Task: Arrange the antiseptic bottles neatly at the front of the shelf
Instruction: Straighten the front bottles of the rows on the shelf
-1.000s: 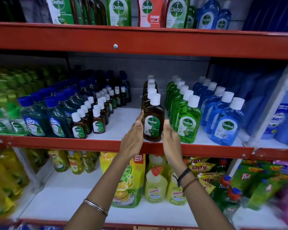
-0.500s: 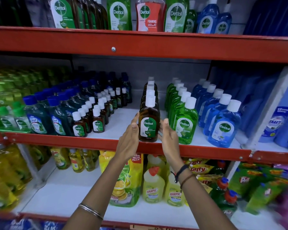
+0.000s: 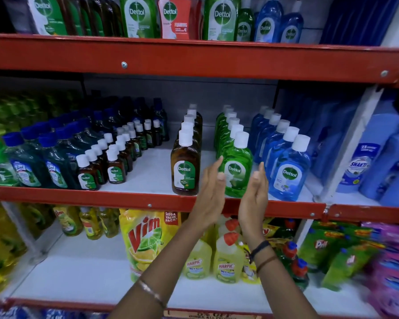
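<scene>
On the middle shelf [image 3: 148, 201], a row of brown Dettol antiseptic bottles [image 3: 184, 166] with white caps runs front to back, the front one standing at the red edge. To its right stands a row of green Dettol bottles [image 3: 236, 173], then a row of blue Dettol bottles [image 3: 289, 173]. My left hand [image 3: 211, 192] and my right hand [image 3: 253, 196] are raised with fingers straight, on either side of the front green bottle, close to it. Neither hand holds anything.
Small brown Dettol bottles [image 3: 113, 166] and dark teal bottles [image 3: 53, 166] fill the shelf's left part. Blue bottles [image 3: 364, 166] stand beyond a white upright at right. The shelf below holds a Vim pouch [image 3: 145, 240] and Harpic bottles [image 3: 226, 261]. The red upper shelf [image 3: 194, 58] hangs overhead.
Both hands left the front brown bottle and shifted right, now flanking the front green bottle. The brown bottle stays at the shelf's front edge.
</scene>
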